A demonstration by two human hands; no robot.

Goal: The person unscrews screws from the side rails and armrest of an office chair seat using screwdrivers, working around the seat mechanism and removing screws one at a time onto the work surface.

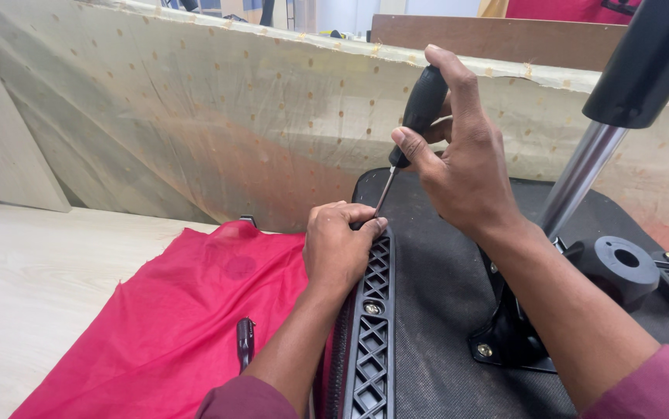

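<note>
My right hand (462, 167) grips the black handle of a screwdriver (420, 109), whose thin shaft slants down and left. Its tip is hidden behind the fingers of my left hand (340, 244), which is closed around the tip at the top end of a black lattice plastic bracket (372, 341). The bracket lies along the left edge of an upturned black chair seat (435, 295) covered in dark fabric. A brass screw (372, 309) sits in the bracket below my left hand.
A chrome column with a black sleeve (622, 101) rises from a black metal base plate (509, 341) on the seat. A black plastic hub (620, 264) lies at right. Red cloth (179, 326) with a small black tool (245, 340) covers the pale wooden table (32, 287). Beige dotted fabric (218, 116) hangs behind.
</note>
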